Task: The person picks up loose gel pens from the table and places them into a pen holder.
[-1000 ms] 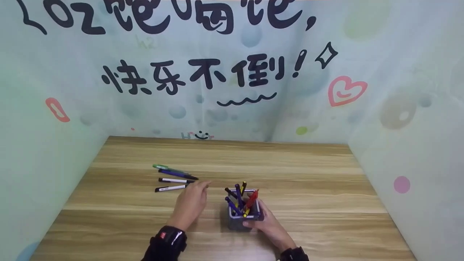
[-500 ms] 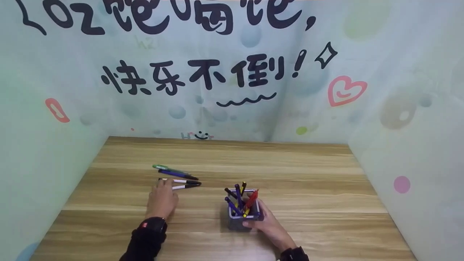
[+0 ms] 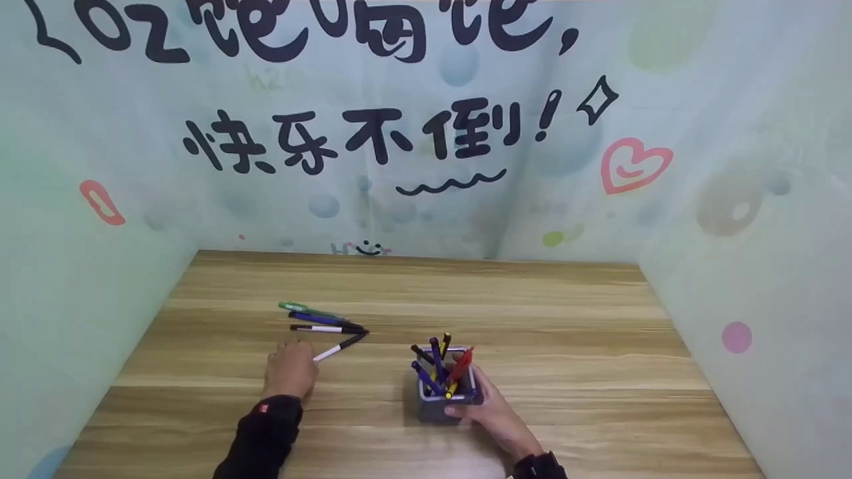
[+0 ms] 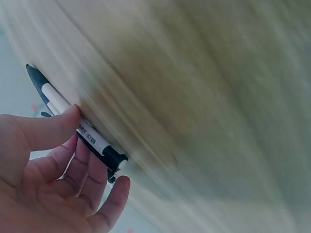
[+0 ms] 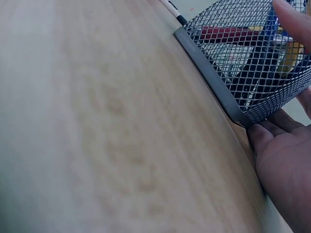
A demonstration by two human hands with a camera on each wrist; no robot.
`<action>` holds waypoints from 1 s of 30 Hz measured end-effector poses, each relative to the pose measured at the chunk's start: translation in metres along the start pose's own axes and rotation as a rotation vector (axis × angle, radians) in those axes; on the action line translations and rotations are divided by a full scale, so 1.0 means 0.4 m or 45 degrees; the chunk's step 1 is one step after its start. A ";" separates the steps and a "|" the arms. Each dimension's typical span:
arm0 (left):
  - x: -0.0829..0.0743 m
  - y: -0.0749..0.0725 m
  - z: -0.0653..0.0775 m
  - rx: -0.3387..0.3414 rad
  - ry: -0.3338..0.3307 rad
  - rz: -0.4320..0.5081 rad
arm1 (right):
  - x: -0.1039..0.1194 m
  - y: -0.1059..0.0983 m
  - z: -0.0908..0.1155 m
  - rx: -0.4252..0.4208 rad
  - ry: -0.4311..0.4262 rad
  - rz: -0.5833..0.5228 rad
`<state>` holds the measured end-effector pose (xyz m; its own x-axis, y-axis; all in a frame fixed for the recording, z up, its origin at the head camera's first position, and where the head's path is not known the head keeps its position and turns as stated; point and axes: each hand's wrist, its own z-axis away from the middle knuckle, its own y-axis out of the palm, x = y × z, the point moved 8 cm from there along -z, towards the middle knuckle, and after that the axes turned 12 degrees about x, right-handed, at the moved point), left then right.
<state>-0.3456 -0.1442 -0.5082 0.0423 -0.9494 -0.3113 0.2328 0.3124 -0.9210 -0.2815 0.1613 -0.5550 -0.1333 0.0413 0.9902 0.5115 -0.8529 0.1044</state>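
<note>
In the head view, my left hand [image 3: 291, 369] is at the left end of a white-and-black pen [image 3: 327, 354] slanting on the table. Up close in the left wrist view, thumb and fingers pinch this pen [image 4: 95, 138] by its barrel. My right hand [image 3: 489, 409] grips the right side of a square mesh pen holder [image 3: 436, 412]. Inside stand several pens, among them a red pen [image 3: 460, 366] and a purple-blue pen [image 3: 436, 356]. The right wrist view has the holder's mesh wall [image 5: 233, 58], with fingers at its lower edge.
Beyond the left hand lie another white-and-black pen [image 3: 323, 328], a blue pen [image 3: 319, 319] and a green pen [image 3: 309, 310], close together. The wooden table [image 3: 566, 319] meets a printed backdrop [image 3: 426, 219] at the back and both sides.
My left hand has moved left from the pens' right ends to their left ends and pinches the nearest one, whose left end has swung toward me. The right hand and holder stay put.
</note>
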 end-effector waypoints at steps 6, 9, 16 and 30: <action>-0.009 -0.003 0.005 0.059 0.053 0.141 | -0.003 -0.004 0.001 -0.018 0.011 0.007; -0.029 -0.030 0.015 0.012 0.141 0.334 | -0.003 -0.006 0.002 -0.026 0.018 0.018; -0.116 -0.130 0.048 -0.106 0.305 0.756 | 0.000 -0.005 0.000 -0.034 0.033 -0.005; -0.327 -0.235 0.182 -0.233 0.656 1.153 | 0.002 -0.004 0.000 -0.031 0.033 0.008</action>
<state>-0.3022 -0.0517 -0.3639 -0.3005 -0.2439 -0.9221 0.1692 0.9378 -0.3032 -0.2824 0.1625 -0.5544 -0.1521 0.0231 0.9881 0.4918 -0.8654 0.0960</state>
